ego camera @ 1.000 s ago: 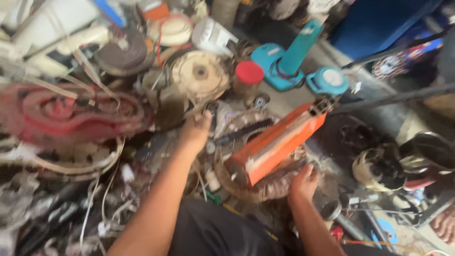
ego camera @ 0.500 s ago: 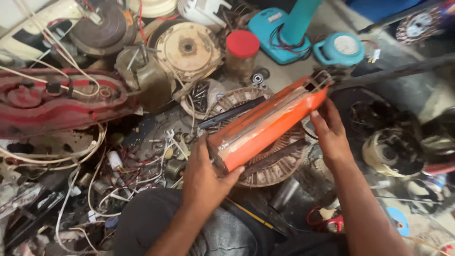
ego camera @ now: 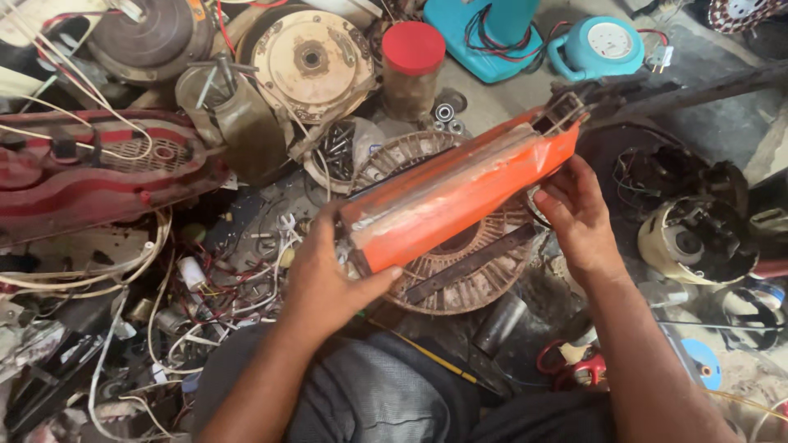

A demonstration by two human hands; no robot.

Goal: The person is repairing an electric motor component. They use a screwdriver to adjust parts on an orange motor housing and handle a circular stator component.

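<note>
I hold a long orange box-like casing (ego camera: 464,193) tilted, its far end up toward the right. My left hand (ego camera: 324,275) grips its near lower end, thumb under the edge. My right hand (ego camera: 574,213) clasps the upper far end from the right side. Under the casing lies a round rusty motor stator ring (ego camera: 460,271) with a dark flat metal bar across it.
A red machine housing (ego camera: 90,176) and tangled white wires (ego camera: 123,271) lie at left. A cream round motor cover (ego camera: 310,57), a jar with a red lid (ego camera: 413,61), a teal base (ego camera: 492,37) and a teal cord reel (ego camera: 606,45) sit at the back. Motor parts (ego camera: 694,238) crowd the right.
Both hands have taken up the orange casing at its two ends and drawn it closer; the view has shifted down over it.
</note>
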